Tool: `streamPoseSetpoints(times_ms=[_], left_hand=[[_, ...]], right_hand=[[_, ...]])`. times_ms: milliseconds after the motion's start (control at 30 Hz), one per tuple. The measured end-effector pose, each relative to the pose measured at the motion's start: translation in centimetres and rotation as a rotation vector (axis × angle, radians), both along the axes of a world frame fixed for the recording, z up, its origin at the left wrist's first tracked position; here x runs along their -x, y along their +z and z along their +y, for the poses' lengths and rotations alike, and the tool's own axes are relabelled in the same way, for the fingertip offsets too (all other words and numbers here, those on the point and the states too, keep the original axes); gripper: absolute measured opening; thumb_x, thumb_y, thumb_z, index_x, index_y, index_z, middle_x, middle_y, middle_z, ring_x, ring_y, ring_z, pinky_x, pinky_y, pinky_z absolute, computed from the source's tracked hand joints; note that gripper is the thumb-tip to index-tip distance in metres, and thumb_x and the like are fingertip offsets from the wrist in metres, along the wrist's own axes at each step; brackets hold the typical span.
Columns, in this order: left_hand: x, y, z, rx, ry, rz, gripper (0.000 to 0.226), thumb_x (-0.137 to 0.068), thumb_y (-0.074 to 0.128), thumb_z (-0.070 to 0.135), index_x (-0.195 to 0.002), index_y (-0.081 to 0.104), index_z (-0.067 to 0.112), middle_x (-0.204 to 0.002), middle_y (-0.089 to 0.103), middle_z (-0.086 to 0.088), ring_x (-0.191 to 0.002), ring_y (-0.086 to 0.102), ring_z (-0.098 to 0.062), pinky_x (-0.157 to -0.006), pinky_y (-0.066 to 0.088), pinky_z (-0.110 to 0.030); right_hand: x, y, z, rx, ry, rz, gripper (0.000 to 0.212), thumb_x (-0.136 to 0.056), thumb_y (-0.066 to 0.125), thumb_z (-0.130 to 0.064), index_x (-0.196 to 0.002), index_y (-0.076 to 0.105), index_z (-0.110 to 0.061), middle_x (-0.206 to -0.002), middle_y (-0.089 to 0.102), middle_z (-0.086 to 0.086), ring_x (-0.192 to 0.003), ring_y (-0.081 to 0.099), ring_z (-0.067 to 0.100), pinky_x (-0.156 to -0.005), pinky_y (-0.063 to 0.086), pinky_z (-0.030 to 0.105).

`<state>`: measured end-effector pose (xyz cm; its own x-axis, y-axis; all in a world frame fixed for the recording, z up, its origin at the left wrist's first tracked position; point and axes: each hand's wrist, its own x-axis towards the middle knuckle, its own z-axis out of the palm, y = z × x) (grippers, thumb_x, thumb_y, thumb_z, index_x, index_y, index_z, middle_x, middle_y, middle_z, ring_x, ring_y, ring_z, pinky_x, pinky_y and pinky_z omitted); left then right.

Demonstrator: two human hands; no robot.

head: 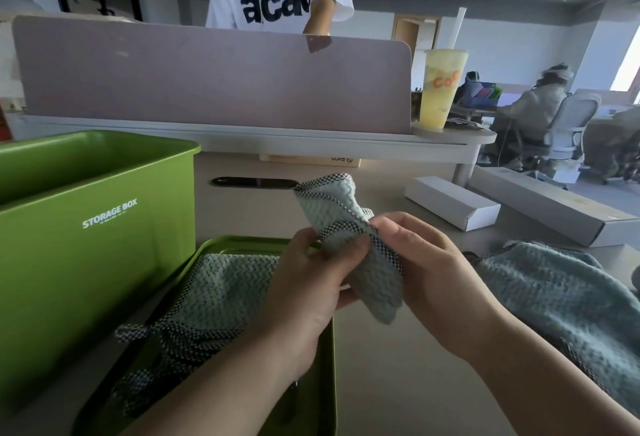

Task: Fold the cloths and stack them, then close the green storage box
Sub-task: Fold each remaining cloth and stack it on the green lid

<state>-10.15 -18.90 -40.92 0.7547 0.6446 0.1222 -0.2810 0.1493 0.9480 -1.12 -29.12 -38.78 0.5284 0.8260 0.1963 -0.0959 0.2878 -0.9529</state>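
Observation:
Both hands hold one pale blue cloth with checkered trim, bunched up above the desk. My left hand pinches its lower edge and my right hand grips the same edge from the right. A second pale blue cloth lies on the green lid, which rests flat on the desk below my left arm. Spread out on the desk at the right is a third blue cloth. The green storage box stands open at the left.
A mauve divider panel runs along the desk's far edge, with a yellow drink cup at its right end. White cartons lie at the right. One person stands behind the divider; another sits at the far right.

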Motion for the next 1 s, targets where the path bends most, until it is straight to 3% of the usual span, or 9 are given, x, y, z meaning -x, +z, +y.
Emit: streamPoseSetpoints(times_ms=[133, 300, 367, 467, 600, 767, 900, 1000], left_hand=[[0.0, 0.0, -0.1, 0.004, 0.04, -0.024, 0.045, -0.066, 0.078, 0.027, -0.104, 0.06, 0.013, -0.098, 0.073, -0.007, -0.088, 0.072, -0.022, -0.064, 0.058, -0.03], [0.1, -0.1, -0.1, -0.041, 0.018, -0.03, 0.042, -0.065, 0.075, 0.03, -0.098, 0.065, 0.007, -0.096, 0.075, -0.006, -0.088, 0.073, -0.02, -0.075, 0.059, -0.034], [0.0, -0.1, -0.2, -0.051, 0.031, -0.022, 0.035, -0.064, 0.076, 0.03, -0.089, 0.066, 0.006, -0.089, 0.075, -0.006, -0.084, 0.073, -0.018, -0.074, 0.058, -0.03], [-0.1, -0.2, -0.3, -0.062, 0.055, 0.001, 0.028, -0.064, 0.077, 0.03, -0.078, 0.067, 0.008, -0.08, 0.074, -0.005, -0.078, 0.073, -0.016, -0.071, 0.057, -0.025], [0.1, -0.1, -0.3, -0.157, 0.095, 0.077, 0.03, -0.057, 0.082, 0.043, -0.067, 0.068, 0.018, -0.076, 0.074, -0.002, -0.08, 0.072, -0.018, -0.081, 0.057, -0.035], [0.6, 0.4, -0.6, -0.274, 0.147, 0.136, 0.03, -0.059, 0.076, 0.045, -0.069, 0.068, 0.019, -0.076, 0.072, -0.003, -0.084, 0.068, -0.024, -0.088, 0.054, -0.047], [0.9, 0.8, -0.8, -0.331, 0.163, 0.181, 0.021, -0.065, 0.077, 0.027, -0.061, 0.061, 0.014, -0.066, 0.061, -0.001, -0.07, 0.058, -0.017, -0.067, 0.043, -0.029], [1.0, 0.9, -1.0, -0.355, 0.199, 0.174, 0.018, -0.066, 0.074, 0.01, -0.058, 0.058, 0.006, -0.073, 0.064, 0.003, -0.069, 0.056, -0.005, -0.057, 0.037, -0.009]], right_hand=[[-0.5, 0.0, 0.2, 0.002, -0.259, -0.114, 0.018, -0.077, 0.071, -0.021, -0.072, 0.06, -0.008, -0.069, 0.057, 0.013, -0.068, 0.052, 0.024, -0.065, 0.043, 0.037], [-1.6, 0.4, 0.0, -0.021, -0.51, -0.155, 0.022, -0.092, 0.057, -0.02, -0.075, 0.058, -0.007, -0.075, 0.055, 0.015, -0.073, 0.049, 0.023, -0.068, 0.042, 0.04], [-2.0, 0.4, 0.0, 0.007, -0.569, -0.149, 0.026, -0.093, 0.057, -0.025, -0.079, 0.06, -0.004, -0.08, 0.061, 0.025, -0.075, 0.055, 0.027, -0.071, 0.049, 0.049], [-2.1, 0.6, -0.2, 0.056, -0.611, -0.082, 0.03, -0.096, 0.052, -0.027, -0.095, 0.063, 0.001, -0.097, 0.068, 0.027, -0.084, 0.066, 0.04, -0.079, 0.052, 0.059], [-2.1, 1.2, -0.7, 0.003, -0.551, 0.088, 0.033, -0.1, 0.044, -0.024, -0.091, 0.064, -0.001, -0.08, 0.074, 0.013, -0.074, 0.07, 0.028, -0.072, 0.058, 0.046], [-3.2, 1.3, -0.9, -0.032, -0.564, 0.27, 0.029, -0.1, 0.045, -0.024, -0.087, 0.062, -0.004, -0.094, 0.061, 0.015, -0.09, 0.057, 0.026, -0.097, 0.046, 0.048], [-3.6, 1.2, -1.0, 0.004, -0.621, 0.268, 0.026, -0.099, 0.048, -0.022, -0.083, 0.063, -0.008, -0.084, 0.063, 0.007, -0.08, 0.059, 0.02, -0.088, 0.051, 0.04], [-3.9, 0.8, -1.2, 0.109, -0.671, 0.198, 0.024, -0.097, 0.051, -0.022, -0.081, 0.063, -0.01, -0.087, 0.061, 0.008, -0.079, 0.055, 0.023, -0.077, 0.047, 0.037]])
